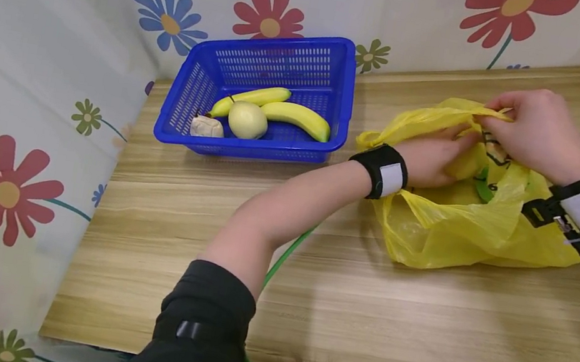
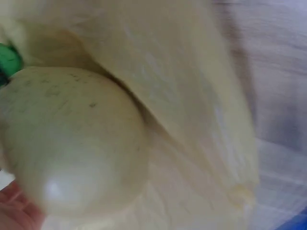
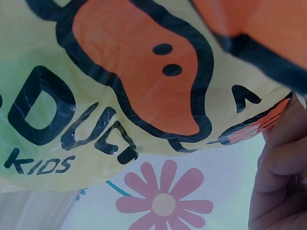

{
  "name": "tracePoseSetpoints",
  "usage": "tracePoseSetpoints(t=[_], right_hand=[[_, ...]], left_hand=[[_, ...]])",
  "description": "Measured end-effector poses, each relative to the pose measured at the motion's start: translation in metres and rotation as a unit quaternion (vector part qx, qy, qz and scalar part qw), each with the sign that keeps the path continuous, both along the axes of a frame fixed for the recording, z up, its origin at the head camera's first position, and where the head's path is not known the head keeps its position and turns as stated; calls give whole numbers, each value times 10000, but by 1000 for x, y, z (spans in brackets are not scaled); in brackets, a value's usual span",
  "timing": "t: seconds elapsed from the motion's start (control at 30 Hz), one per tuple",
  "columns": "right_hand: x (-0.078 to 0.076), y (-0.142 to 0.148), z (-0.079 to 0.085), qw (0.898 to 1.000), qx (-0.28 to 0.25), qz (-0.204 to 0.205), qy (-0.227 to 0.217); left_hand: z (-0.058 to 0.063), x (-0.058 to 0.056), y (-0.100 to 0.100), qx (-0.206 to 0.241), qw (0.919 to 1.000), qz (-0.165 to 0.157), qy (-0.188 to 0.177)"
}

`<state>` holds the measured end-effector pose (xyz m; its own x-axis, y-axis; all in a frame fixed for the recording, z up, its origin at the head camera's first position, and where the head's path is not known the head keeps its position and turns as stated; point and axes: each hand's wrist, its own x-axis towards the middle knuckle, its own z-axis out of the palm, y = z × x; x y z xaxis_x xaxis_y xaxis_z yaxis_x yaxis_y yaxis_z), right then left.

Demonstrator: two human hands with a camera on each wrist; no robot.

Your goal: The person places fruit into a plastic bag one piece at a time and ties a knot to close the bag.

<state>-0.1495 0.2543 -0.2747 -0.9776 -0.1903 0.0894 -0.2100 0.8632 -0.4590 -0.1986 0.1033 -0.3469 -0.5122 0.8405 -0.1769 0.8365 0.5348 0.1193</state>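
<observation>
A yellow plastic bag (image 1: 447, 231) lies on the table at the right, its mouth spread. My left hand (image 1: 427, 158) reaches into the mouth and holds a pale round pear (image 2: 76, 143). In the left wrist view its fingers (image 2: 19, 208) show at the pear's lower edge; the rest of that hand is out of that view. My right hand (image 1: 540, 129) pinches the bag's rim and lifts it. The right wrist view shows its curled fingers (image 3: 283, 163) at the bag's edge, beside the printed orange cartoon on the plastic.
A blue basket (image 1: 249, 150) stands at the back left with two bananas (image 1: 296, 119), a pear (image 1: 247, 121) and a small whitish item (image 1: 207, 127) in it. Green cables (image 1: 289, 257) run from both wrist straps. A flowered curtain (image 1: 94, 17) borders the wooden table (image 1: 177, 207).
</observation>
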Motion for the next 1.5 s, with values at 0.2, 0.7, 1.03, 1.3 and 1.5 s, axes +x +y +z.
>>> tracePoseSetpoints(t=[0.2,0.7,1.03,1.3,1.5], right_hand=[[-1,0,-2,9999,91,62,-27],[1,4,-6,9998,-53,-31,-180],[0,5,-6,9999,-5,48,-109],[-1,3,-7,9999,29,33,-162],[-1,3,-8,9996,-60,-52,-279]], left_hand=[[27,13,-37,399,9929,39,-1119],[105,25,-155,1541,9806,286,-1177],[116,-40,-225,303,9601,2593,-1001],[105,-89,-235,-289,9279,3651,-694],[85,-103,-204,-1077,9327,3353,-776]])
